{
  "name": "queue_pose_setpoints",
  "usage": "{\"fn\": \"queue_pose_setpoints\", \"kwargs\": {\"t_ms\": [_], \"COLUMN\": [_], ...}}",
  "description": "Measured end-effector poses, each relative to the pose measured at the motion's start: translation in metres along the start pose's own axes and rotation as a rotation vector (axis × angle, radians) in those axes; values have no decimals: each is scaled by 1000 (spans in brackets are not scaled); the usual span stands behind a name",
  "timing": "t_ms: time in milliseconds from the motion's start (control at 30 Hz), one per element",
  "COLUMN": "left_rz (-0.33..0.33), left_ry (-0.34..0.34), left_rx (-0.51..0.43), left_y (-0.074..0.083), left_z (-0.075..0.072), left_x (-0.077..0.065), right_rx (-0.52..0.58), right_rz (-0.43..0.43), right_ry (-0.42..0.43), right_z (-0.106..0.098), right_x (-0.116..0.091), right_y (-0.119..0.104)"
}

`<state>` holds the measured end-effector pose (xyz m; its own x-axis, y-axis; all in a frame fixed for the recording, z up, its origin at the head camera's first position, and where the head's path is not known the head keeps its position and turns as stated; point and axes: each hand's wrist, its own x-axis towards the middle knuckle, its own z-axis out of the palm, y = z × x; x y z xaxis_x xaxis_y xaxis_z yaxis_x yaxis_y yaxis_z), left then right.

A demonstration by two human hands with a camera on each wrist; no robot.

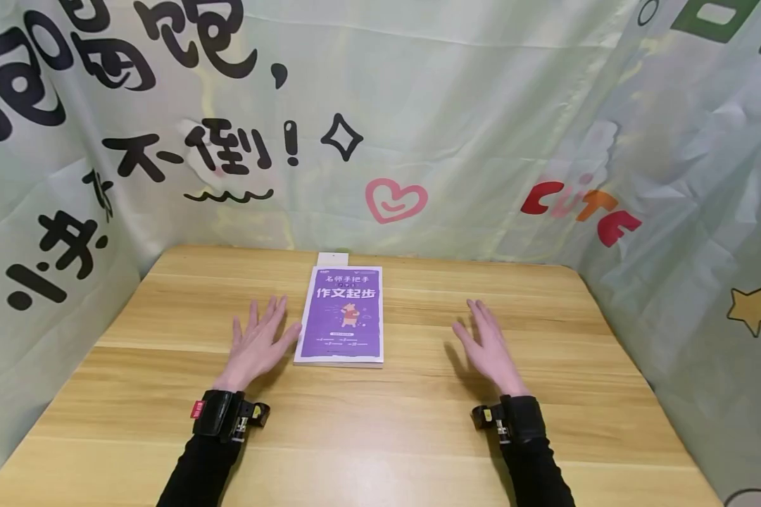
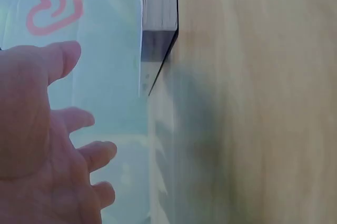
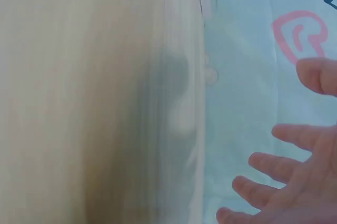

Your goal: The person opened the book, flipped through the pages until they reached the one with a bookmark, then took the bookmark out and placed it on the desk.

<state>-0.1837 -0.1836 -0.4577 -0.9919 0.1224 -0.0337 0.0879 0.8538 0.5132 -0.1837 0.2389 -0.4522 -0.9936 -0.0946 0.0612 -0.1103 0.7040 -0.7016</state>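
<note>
A purple book (image 1: 341, 317) with white Chinese lettering and a small cartoon figure on its cover lies flat on the wooden table. From under its far edge a white card or tag (image 1: 333, 259) sticks out. Just left of the book is my left hand (image 1: 258, 348), fingers spread and holding nothing; in the left wrist view the book's page edge (image 2: 161, 2) shows beyond the thumb. My right hand (image 1: 491, 350) hovers well to the right of the book, its fingers extended and nothing in it. Both hands cast shadows on the tabletop.
The light wooden table (image 1: 418, 436) reaches to a pale green printed curtain (image 1: 469, 141) at the back and both sides. Black wrist bands with small cameras, the left band (image 1: 218, 414) and the right band (image 1: 523, 418), sit over dark sleeves.
</note>
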Motion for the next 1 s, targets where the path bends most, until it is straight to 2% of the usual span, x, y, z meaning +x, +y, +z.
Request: {"fn": "queue_pose_setpoints", "kwargs": {"t_ms": [467,667,833,1000], "left_rz": [-54,-76,-65,-58], "left_ry": [-62,-82,-79,-67], "left_rx": [-196,-306,-350,-392], "left_y": [9,11,13,13], "left_z": [5,7,8,10], "left_x": [12,16,19,24], "right_rx": [398,452,490,512], "right_rz": [25,62,103,108], "right_ry": [-26,-15,-18,-39], "right_z": [21,28,35,48], "right_x": [12,21,27,39], "right_y": [-15,-21,-36,-38]}}
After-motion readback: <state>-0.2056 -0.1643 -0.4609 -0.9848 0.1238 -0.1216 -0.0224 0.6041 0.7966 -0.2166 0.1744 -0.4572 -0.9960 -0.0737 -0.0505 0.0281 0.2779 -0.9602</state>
